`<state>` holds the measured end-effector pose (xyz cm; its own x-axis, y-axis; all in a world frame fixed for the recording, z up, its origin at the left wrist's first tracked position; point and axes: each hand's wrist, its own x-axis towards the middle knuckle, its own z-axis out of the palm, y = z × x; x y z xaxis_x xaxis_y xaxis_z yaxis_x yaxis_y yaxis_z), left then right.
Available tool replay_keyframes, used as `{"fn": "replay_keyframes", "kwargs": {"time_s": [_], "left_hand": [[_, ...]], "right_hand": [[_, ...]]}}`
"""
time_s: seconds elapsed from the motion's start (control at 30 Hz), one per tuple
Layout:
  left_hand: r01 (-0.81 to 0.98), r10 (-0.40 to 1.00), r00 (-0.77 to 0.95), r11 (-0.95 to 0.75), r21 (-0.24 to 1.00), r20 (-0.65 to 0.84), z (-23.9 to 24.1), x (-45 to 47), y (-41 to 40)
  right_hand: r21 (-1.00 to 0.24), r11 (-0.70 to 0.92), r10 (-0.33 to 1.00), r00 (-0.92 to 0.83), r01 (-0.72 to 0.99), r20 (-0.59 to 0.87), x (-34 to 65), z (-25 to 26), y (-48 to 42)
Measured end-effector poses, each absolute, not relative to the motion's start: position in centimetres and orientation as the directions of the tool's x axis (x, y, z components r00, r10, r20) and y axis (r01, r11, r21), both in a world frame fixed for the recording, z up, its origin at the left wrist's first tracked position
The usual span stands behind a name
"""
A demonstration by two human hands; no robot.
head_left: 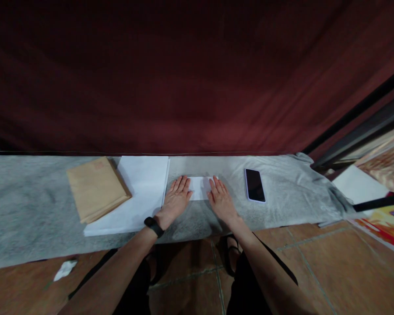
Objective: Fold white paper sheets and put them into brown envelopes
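Seen from beside a long table draped in grey felt cloth (pixel 282 205), a person leans in with both bare hands laid flat on a small folded sheet of white paper (pixel 201 187), which sits at the middle of the cloth. The left hand (pixel 175 197), with a black wristband (pixel 153 226) behind it, covers the sheet's left end. The right hand (pixel 221 200) covers its right end. Both palms are down, fingers stretched out and close together, gripping nothing. Only the strip of paper between the hands shows, and how far it runs beneath them cannot be made out.

At nine o'clock from the sheet lies a stack of plain white paper (pixel 141 192). A tan paper envelope (pixel 95 190) hides the stack's left part, and a faint reddish mark on it is too blurred to read. At three o'clock, apart from the right hand, rests a black smartphone (pixel 255 185), screen dark. A dark red curtain (pixel 184 78) fills twelve o'clock. At seven o'clock a crumpled white scrap (pixel 65 270) lies on the brown tiled floor (pixel 315 262). Bright printed sheets at far right are cut off by the frame.
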<state>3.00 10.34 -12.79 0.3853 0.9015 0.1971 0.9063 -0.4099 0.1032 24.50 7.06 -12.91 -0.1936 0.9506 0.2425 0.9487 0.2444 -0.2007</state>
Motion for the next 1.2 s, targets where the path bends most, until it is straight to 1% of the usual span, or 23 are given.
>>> {"fn": "replay_keyframes", "kwargs": {"time_s": [0.1,0.23,0.33,0.4,0.47,0.53,0.57,0.63,0.7,0.77,0.87,0.97,1.1,1.2], "left_hand": [[0.899,0.891,0.382,-0.42,0.126,0.246,-11.9,2.7,9.9],[0.918,0.91,0.294,-0.354,0.178,0.292,-10.2,0.8,9.6],[0.936,0.929,0.169,-0.256,0.241,0.33,-8.6,-2.5,10.0],[0.944,0.935,0.026,-0.139,0.298,0.354,-7.4,-5.4,10.2],[0.928,0.935,-0.114,-0.022,0.373,0.336,-6.4,-8.6,10.0],[0.901,0.937,-0.193,0.051,0.431,0.291,-5.7,-11.5,8.9],[0.901,0.939,-0.205,0.07,0.429,0.277,-5.5,-12.7,8.1],[0.915,0.943,-0.201,0.083,0.394,0.267,-5.6,-14.6,6.3],[0.943,0.944,-0.177,0.082,0.322,0.277,-6.1,-15.9,4.5],[0.96,0.96,-0.16,0.097,0.263,0.23,-6.6,-16.6,3.1],[0.969,0.968,-0.2,0.172,0.18,0.152,-6.9,-17.0,2.1],[0.977,0.964,-0.206,0.192,0.096,0.17,-6.8,-16.8,2.1],[0.991,0.981,-0.13,0.128,0.024,0.144,-6.9,-16.4,2.3],[0.99,0.979,-0.14,0.141,0.006,0.148,-7.1,-16.2,2.4]], "right_hand": [[-0.193,0.313,0.938,-0.272,0.93,0.213,23.2,-13.4,6.6],[-0.161,0.285,0.954,-0.264,0.945,0.142,22.4,-13.7,6.4],[-0.135,0.251,0.966,-0.239,0.959,0.097,22.1,-13.4,6.7],[-0.125,0.237,0.971,-0.228,0.964,0.077,21.8,-13.2,6.8],[-0.124,0.223,0.974,-0.216,0.967,0.065,21.6,-13.0,6.9],[-0.127,0.213,0.976,-0.206,0.969,0.067,21.4,-13.0,6.9],[-0.129,0.212,0.976,-0.204,0.969,0.075,21.3,-13.0,6.8],[-0.129,0.216,0.974,-0.204,0.968,0.101,21.2,-13.1,6.7],[-0.121,0.223,0.97,-0.208,0.967,0.126,21.2,-13.3,6.7],[-0.11,0.226,0.967,-0.209,0.968,0.144,21.3,-13.5,6.6],[-0.101,0.227,0.965,-0.21,0.969,0.155,21.3,-13.7,6.6],[-0.102,0.225,0.966,-0.208,0.969,0.151,21.2,-13.7,6.8],[-0.103,0.224,0.968,-0.209,0.969,0.14,21.0,-13.5,7.0],[-0.11,0.225,0.968,-0.209,0.968,0.139,21.1,-13.5,7.1]]}}
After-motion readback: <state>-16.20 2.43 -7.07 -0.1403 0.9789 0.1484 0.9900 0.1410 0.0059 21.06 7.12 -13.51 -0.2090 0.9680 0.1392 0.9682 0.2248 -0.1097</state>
